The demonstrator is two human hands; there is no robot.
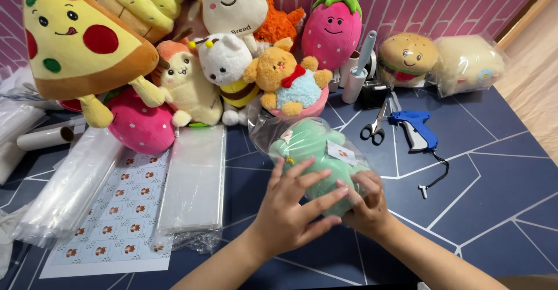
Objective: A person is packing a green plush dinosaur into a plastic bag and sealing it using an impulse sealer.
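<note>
A green plush toy lies inside a clear plastic bag on the dark blue table. My left hand presses flat on the near end of the bagged toy, fingers spread. My right hand grips the bag's near right end, fingers curled around it. A small white tag shows on the toy through the plastic.
Several plush toys are piled at the back: a pizza slice, pink strawberries, a bear, a burger. Scissors, a blue tagging gun, a lint roller, stacked clear bags and a sticker sheet lie around.
</note>
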